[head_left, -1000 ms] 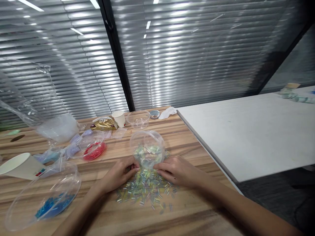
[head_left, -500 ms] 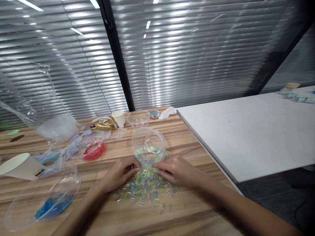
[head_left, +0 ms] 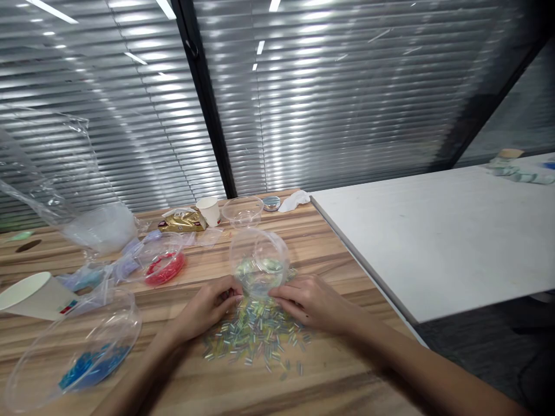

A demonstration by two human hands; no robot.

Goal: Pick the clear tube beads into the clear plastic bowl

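Observation:
A clear plastic bowl stands tipped on the wooden table, its mouth facing me, with greenish tube beads inside. Many more yellow-green tube beads lie spilled on the wood in front of it. My left hand rests at the bowl's lower left rim, fingers curled over the beads. My right hand lies at the lower right rim, fingertips on the pile. Whether either hand pinches a bead is hidden.
A clear bowl with blue beads lies near left. A paper cup lies on its side. A bowl of red beads, plastic bags, a gold packet, a small cup and an empty bowl sit behind. A white table adjoins right.
The tipped bowl has swung a little, its mouth turning more toward me. Both hands stay at its rim over the spilled beads.

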